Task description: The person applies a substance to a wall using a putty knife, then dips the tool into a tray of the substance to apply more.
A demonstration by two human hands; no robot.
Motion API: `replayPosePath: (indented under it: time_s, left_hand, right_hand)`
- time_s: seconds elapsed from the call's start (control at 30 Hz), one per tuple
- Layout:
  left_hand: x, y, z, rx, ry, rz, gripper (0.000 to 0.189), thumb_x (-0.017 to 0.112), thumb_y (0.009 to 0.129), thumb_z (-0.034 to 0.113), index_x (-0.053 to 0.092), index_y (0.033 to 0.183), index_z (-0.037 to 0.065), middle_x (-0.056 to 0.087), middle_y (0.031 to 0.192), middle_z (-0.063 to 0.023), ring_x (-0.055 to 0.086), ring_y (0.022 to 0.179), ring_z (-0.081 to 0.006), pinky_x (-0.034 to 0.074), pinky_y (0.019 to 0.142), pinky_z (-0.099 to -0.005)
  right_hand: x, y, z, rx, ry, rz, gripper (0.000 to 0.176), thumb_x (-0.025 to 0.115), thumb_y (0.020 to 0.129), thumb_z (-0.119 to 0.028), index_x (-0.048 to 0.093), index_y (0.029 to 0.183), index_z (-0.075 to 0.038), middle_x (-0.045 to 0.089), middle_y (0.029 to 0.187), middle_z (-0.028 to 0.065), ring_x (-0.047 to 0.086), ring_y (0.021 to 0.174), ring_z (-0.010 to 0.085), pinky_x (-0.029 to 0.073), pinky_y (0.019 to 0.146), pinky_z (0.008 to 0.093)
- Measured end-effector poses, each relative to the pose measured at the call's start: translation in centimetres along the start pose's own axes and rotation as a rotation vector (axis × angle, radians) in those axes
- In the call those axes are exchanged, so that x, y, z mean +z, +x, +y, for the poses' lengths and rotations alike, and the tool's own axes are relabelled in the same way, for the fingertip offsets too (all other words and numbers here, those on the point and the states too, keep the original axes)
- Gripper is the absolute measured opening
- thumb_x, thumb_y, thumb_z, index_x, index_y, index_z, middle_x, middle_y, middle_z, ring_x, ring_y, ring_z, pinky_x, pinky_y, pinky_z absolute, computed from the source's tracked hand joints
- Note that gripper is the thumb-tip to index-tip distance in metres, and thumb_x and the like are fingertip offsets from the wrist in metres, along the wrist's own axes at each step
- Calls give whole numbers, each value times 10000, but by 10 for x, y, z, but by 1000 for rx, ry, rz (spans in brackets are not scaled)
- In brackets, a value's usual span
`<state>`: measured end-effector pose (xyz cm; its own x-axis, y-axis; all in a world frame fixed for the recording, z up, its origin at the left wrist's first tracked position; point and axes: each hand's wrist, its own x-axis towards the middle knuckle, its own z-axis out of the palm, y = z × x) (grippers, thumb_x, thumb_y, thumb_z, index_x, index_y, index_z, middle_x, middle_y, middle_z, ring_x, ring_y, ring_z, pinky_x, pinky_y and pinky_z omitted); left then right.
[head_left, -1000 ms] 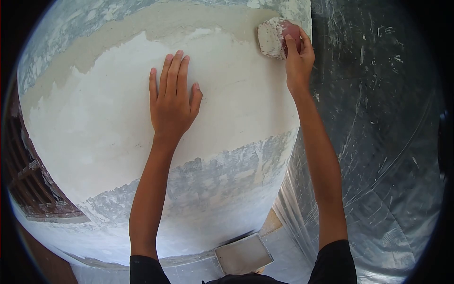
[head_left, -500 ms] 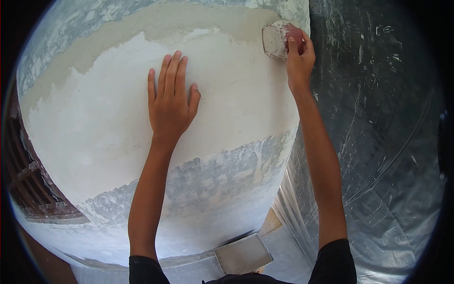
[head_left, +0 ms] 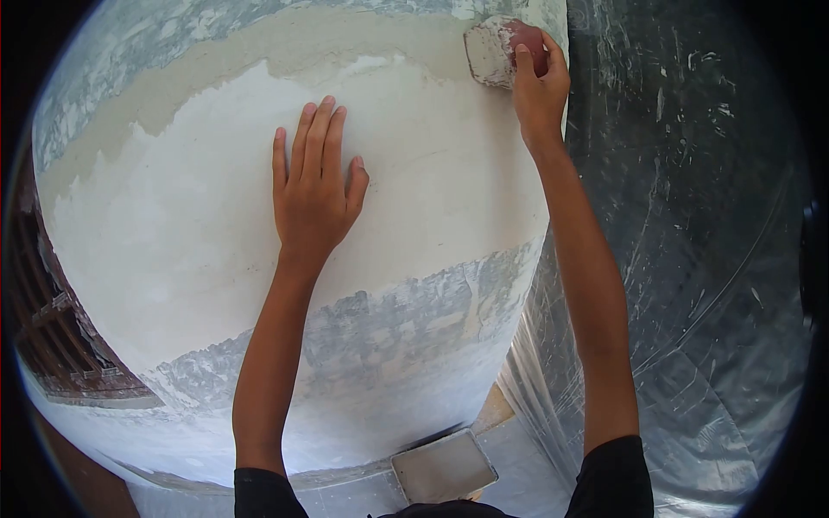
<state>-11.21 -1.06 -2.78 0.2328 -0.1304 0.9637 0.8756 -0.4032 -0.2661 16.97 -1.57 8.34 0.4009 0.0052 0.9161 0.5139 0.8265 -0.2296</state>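
My right hand [head_left: 541, 91] is closed on the dark red handle of a plaster-crusted tool [head_left: 490, 53], whose pale flat part lies against the upper right of the wall, close to its right edge. My left hand [head_left: 316, 186] rests flat on the pale wall [head_left: 423, 198], fingers spread, with nothing in it. Above both hands a beige band of wet-looking plaster [head_left: 216, 65] curves across the wall. Grey, patchy wall shows above that band and below the white area.
Dark plastic sheeting [head_left: 691, 216] with white splashes hangs along the right side. A rectangular tray [head_left: 445, 466] sits low at the bottom centre, near my body. Brown slatted framework [head_left: 65, 337] borders the wall at the left.
My right hand has moved slightly up and to the left with the tool. My left hand stays at nearly the same place on the wall.
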Motion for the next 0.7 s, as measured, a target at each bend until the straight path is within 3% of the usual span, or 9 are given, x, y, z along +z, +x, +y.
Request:
replayPosePath:
  time_s: [0.03, 0.23, 0.37, 0.43, 0.53, 0.6, 0.7]
  left_hand:
    - [0, 0, 0, -2, 2, 0, 576, 608, 938, 180, 507, 1498, 91, 495, 1571, -69, 429, 1492, -242, 261, 1246, -502]
    - [0, 0, 2, -12, 7, -6, 568, 605, 942, 176, 507, 1495, 89, 488, 1575, -70, 416, 1499, -240, 255, 1251, -506]
    - [1, 0, 2, -8, 12, -3, 566, 606, 943, 178, 508, 1493, 89, 488, 1576, -68, 417, 1499, -238, 254, 1250, -505]
    - [0, 0, 2, -7, 10, -3, 568, 608, 942, 179, 508, 1493, 89, 489, 1575, -67, 420, 1497, -237, 256, 1249, -504]
    - [0, 0, 1, -5, 10, -2, 569, 609, 941, 181, 508, 1494, 90, 490, 1576, -66, 420, 1497, -236, 260, 1246, -502]
    - [1, 0, 1, -7, 8, -3, 568, 609, 941, 180, 510, 1493, 91, 491, 1575, -67, 420, 1498, -239, 260, 1247, -502]
    - [0, 0, 2, -8, 5, 0, 567, 609, 941, 180, 511, 1492, 93, 490, 1576, -66, 417, 1500, -238, 258, 1248, -501]
  right_hand:
    - [-5, 8, 15, 58, 105, 59, 407, 628, 981, -144, 586, 1347, 29, 653, 1284, 163, 650, 1159, 243, 505, 1017, 365]
    - [-48, 28, 64, 172, 14, 367, 410, 611, 987, -113, 570, 1369, 32, 619, 1331, 165, 627, 1196, 244, 504, 1029, 368]
    - [-47, 18, 50, 178, 161, 351, 420, 621, 993, -117, 562, 1383, 29, 630, 1317, 155, 635, 1180, 241, 500, 1031, 365]
    - [-36, 7, 24, 145, 243, 191, 437, 633, 999, -145, 558, 1394, 27, 641, 1308, 146, 642, 1169, 235, 499, 1030, 360]
    - [-31, -1, 18, 58, 51, 24, 459, 645, 993, -161, 553, 1405, 21, 649, 1303, 138, 646, 1161, 230, 499, 1025, 357]
    - [-37, 5, 32, 63, -4, 22, 459, 640, 991, -163, 555, 1405, 15, 648, 1307, 142, 639, 1178, 229, 494, 1034, 354]
    - [-52, 13, 48, 153, -30, 192, 461, 640, 984, -155, 555, 1404, 16, 640, 1313, 144, 628, 1190, 227, 493, 1033, 353]
